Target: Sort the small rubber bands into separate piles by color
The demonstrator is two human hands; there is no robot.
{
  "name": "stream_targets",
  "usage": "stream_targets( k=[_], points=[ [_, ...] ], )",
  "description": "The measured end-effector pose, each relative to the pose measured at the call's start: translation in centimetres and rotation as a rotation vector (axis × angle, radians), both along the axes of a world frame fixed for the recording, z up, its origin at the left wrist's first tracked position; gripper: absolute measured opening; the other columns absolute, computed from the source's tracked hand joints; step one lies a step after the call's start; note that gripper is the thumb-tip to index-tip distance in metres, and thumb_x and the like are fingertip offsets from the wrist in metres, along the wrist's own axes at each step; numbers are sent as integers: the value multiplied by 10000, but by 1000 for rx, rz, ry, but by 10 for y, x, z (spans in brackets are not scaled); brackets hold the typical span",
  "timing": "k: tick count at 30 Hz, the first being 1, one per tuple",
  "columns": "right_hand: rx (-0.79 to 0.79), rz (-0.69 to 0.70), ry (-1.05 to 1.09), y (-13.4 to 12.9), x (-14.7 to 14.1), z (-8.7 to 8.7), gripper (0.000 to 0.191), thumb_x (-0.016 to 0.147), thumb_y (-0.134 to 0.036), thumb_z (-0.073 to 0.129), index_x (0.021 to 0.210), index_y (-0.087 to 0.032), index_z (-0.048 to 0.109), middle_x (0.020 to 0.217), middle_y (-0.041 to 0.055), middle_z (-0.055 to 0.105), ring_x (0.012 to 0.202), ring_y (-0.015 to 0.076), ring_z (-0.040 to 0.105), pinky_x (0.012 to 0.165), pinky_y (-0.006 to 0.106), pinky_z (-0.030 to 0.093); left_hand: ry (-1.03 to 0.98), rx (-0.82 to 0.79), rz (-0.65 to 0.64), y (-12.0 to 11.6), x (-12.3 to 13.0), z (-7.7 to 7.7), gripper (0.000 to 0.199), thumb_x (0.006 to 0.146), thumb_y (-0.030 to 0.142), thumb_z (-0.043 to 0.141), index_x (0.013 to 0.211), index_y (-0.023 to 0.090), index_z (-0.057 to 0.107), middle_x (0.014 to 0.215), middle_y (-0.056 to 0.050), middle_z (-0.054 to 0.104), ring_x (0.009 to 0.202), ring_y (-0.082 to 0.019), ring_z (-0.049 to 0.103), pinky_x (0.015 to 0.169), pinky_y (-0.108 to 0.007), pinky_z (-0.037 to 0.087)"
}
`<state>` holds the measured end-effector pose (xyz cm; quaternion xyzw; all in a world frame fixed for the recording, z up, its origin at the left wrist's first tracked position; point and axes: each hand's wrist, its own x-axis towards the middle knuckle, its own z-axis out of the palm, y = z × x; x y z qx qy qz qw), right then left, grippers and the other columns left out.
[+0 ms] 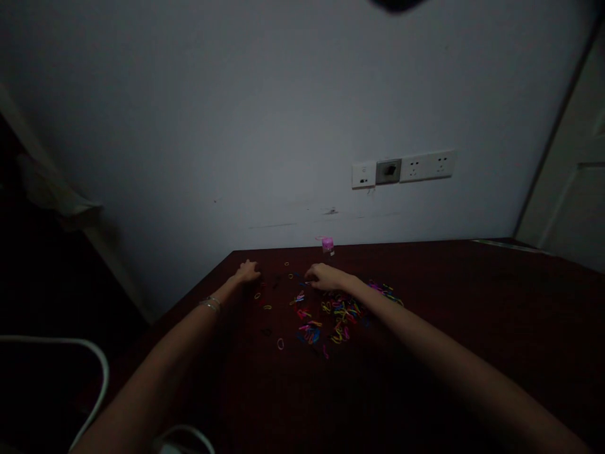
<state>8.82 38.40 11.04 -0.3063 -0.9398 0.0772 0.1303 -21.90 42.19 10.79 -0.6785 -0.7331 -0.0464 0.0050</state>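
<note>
Many small colourful bands (343, 310) lie heaped on the dark red-brown table (435, 284), with several loose ones scattered to the left. My left hand (247, 271) rests at the table's left side, beyond a loose yellowish band (257, 296); its fingers are bent down and too dark to read. Bracelets circle the left wrist. My right hand (322, 277) is over the far side of the bands, fingers curled together with the tips low at a small pale band. What those fingers hold is too small to make out. A pink-topped container (328, 243) stands beyond my right hand.
A pale wall with a row of sockets and a switch (388, 171) rises behind the table. White cables (101, 366) curve at the lower left. A pale door (579, 183) is at the right.
</note>
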Motion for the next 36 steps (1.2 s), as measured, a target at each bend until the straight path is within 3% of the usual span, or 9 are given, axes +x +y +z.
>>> stream_targets(
  k=[4,7,10,13,17,20,23,29,36],
  points=[
    [-24,-99,-51,19,-21,-11,481,743,-331,524,1183,-133,523,1212,162,494,1052,258,496,858,327,381,103,-83,34,-5,-22,-15,631,729,389,483,1303,161,350,1391,-189,228,1239,-381,247,912,-470,312],
    [-104,-213,-123,27,-32,-19,653,733,-542,485,1269,-172,430,1319,191,364,1146,347,391,868,440,359,99,-135,-100,-10,-22,-20,585,768,345,431,1311,152,330,1394,-173,232,1275,-332,194,968,-457,248],
    [-170,-245,-170,26,-37,-24,735,716,-654,409,1286,-190,407,1308,193,377,1159,384,360,863,494,341,47,-169,-285,-22,-7,-23,513,809,288,373,1302,147,346,1387,-134,273,1290,-251,195,1021,-391,188],
    [-152,-158,-167,17,-36,-23,734,700,-689,390,1242,-200,468,1257,171,448,1125,370,404,860,477,350,-31,-150,-405,-42,16,-27,479,843,283,324,1300,144,354,1378,-107,307,1288,-213,212,1040,-346,174],
    [-131,44,-114,-2,-27,-17,734,681,-697,416,1192,-181,522,1159,140,542,1045,287,496,862,367,378,-99,-103,-460,-69,43,-31,469,849,315,323,1275,132,396,1363,-106,334,1281,-220,220,1045,-358,174],
    [-126,138,-131,-17,-23,-12,787,611,-715,482,1166,-160,545,1130,141,556,1016,272,511,852,339,387,-167,-91,-516,-85,53,-28,446,838,342,368,1230,145,450,1323,-103,394,1240,-206,299,1027,-345,222],
    [-132,180,-175,-31,-21,-8,832,542,-702,555,1168,-155,542,1131,154,531,1020,286,495,835,349,396,-214,-121,-570,-101,58,-18,439,804,393,439,1176,166,501,1303,-100,415,1205,-203,347,1002,-338,261],
    [-188,216,-224,-52,-24,1,728,510,-549,681,1123,-173,570,1105,131,497,985,266,487,788,314,409,-182,-219,-756,-127,59,4,550,662,425,613,1155,201,522,1258,-96,427,1157,-233,369,971,-343,285],
    [-220,208,-288,-58,-27,7,399,599,-296,678,976,-175,626,905,47,596,801,167,539,647,213,395,-165,-331,-772,-140,61,14,620,579,368,666,1151,203,493,1132,-71,425,1016,-213,435,885,-288,350]
  ],
)
